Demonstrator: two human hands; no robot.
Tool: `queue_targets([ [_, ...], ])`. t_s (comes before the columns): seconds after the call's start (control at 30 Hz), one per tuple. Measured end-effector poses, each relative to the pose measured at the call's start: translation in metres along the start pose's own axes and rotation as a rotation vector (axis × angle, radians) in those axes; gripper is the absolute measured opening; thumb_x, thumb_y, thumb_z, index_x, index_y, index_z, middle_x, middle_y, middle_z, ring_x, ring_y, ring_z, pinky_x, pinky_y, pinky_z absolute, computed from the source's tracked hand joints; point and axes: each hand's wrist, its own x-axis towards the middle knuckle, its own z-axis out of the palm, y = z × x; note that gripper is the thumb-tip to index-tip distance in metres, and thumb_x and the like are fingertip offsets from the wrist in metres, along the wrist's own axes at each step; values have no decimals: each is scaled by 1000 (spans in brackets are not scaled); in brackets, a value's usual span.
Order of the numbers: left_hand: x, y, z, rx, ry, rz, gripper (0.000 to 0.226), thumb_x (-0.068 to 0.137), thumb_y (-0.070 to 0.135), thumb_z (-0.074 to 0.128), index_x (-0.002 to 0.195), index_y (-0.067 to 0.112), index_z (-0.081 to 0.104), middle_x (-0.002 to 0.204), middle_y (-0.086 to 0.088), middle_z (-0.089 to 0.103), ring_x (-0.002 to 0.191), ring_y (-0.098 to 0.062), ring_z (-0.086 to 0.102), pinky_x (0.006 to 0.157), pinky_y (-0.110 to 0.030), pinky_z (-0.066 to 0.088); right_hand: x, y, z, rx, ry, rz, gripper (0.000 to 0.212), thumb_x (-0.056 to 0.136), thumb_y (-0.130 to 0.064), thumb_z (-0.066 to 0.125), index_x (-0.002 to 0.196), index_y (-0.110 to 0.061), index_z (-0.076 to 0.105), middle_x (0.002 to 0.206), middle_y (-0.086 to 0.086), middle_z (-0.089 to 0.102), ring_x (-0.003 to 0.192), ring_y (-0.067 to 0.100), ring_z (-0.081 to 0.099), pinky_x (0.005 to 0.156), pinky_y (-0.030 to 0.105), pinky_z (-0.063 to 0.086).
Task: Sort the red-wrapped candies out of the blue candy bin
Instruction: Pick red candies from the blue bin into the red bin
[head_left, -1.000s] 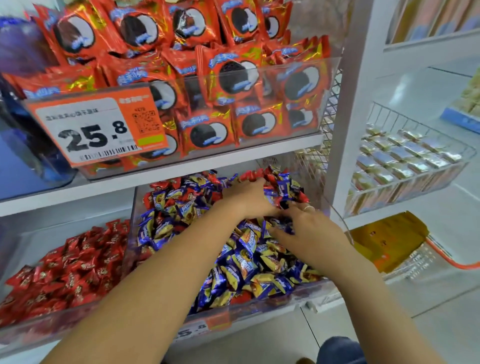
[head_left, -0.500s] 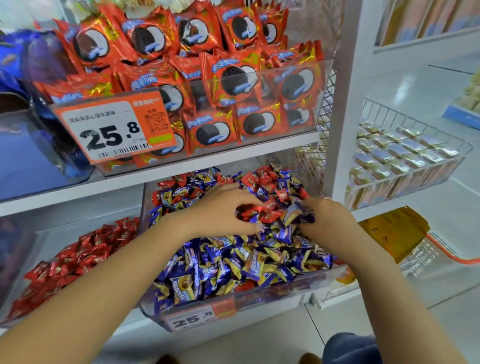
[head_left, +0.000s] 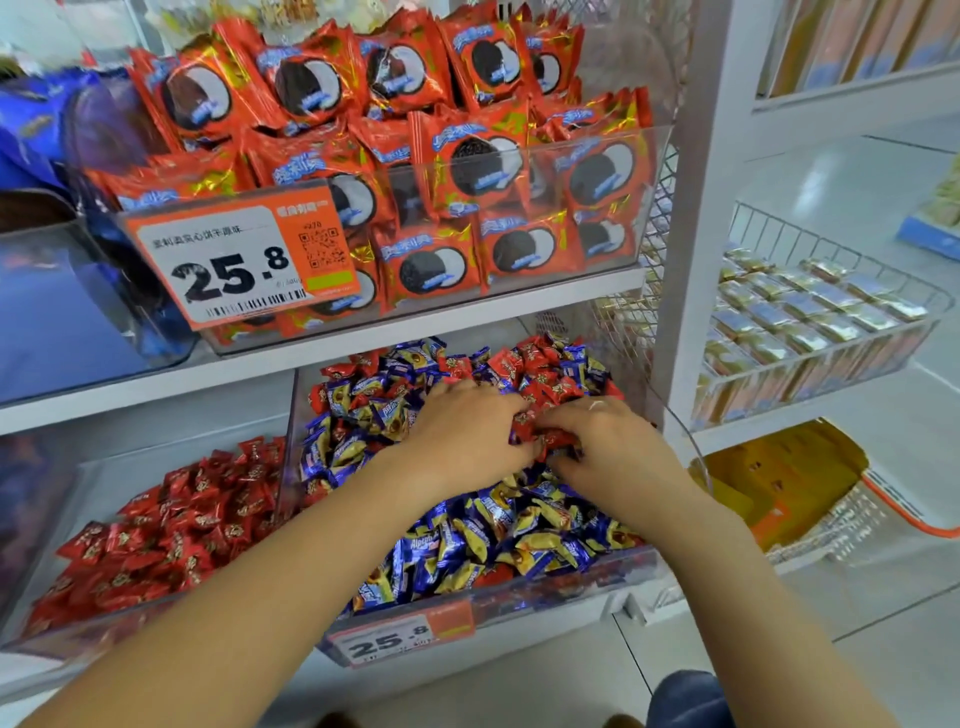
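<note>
A clear bin (head_left: 519, 603) on the lower shelf holds a heap of blue-and-gold wrapped candies (head_left: 493, 525) with red-wrapped candies (head_left: 540, 364) mixed in, mostly toward the back. Both hands are in the middle of the heap. My left hand (head_left: 462, 431) and my right hand (head_left: 608, 441) meet around a clump of red candies (head_left: 545, 434), fingers curled onto it. A second clear bin (head_left: 57, 639) to the left holds only red-wrapped candies (head_left: 171, 535).
The shelf above carries a clear bin of red cookie packs (head_left: 467, 171) with an orange price tag (head_left: 244, 260). A white upright post (head_left: 696, 208) stands right of the bin. A wire basket (head_left: 810, 332) of small packets sits at right, an orange-rimmed basket (head_left: 841, 499) below.
The camera view shifted, so the shelves sit further right and lower. Both hands drew together toward the back of the heap and now close on a clump of red candies.
</note>
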Motion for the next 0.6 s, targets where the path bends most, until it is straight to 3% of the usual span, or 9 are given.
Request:
queue_targets([
  [0.13,6,-8,5,-147,173,-56,13,92,35,56,100,33,65,100,12,66,98,-15,57,99,-38,37,5,-2,7,-91,19,-31,31,86,-30,63,117,-33,61,104,-2,68,106,20,55,83,29,43],
  [0.23,5,-14,4,-199,168,-86,9,92,32,56,97,32,63,94,14,66,87,-12,58,102,-42,40,5,-5,-3,-26,98,8,24,91,-30,59,114,-31,62,99,-3,69,89,18,62,73,28,47],
  [0.3,5,-15,4,-243,183,-81,16,90,30,58,105,31,62,102,13,67,96,-12,61,101,-43,41,4,-3,-11,83,196,62,20,91,-24,55,110,-26,61,94,1,66,77,19,61,66,33,48],
  [0.4,11,-8,3,-193,213,-54,30,90,40,56,117,27,61,108,9,68,103,-16,60,100,-38,40,6,4,-17,223,292,160,17,91,-15,49,104,-21,58,86,5,59,59,9,47,52,29,31],
  [0.5,20,6,8,-13,160,-37,51,85,60,54,120,24,59,108,2,67,108,-23,55,96,-38,33,9,8,-15,218,280,201,23,93,-10,42,99,-17,62,93,7,61,63,11,45,57,30,27],
  [0.6,27,16,13,62,117,-55,57,87,55,57,131,20,48,111,-3,64,114,-26,52,100,-41,30,13,13,-15,187,263,229,27,91,-9,43,99,-18,67,101,6,61,71,16,47,62,29,30],
])
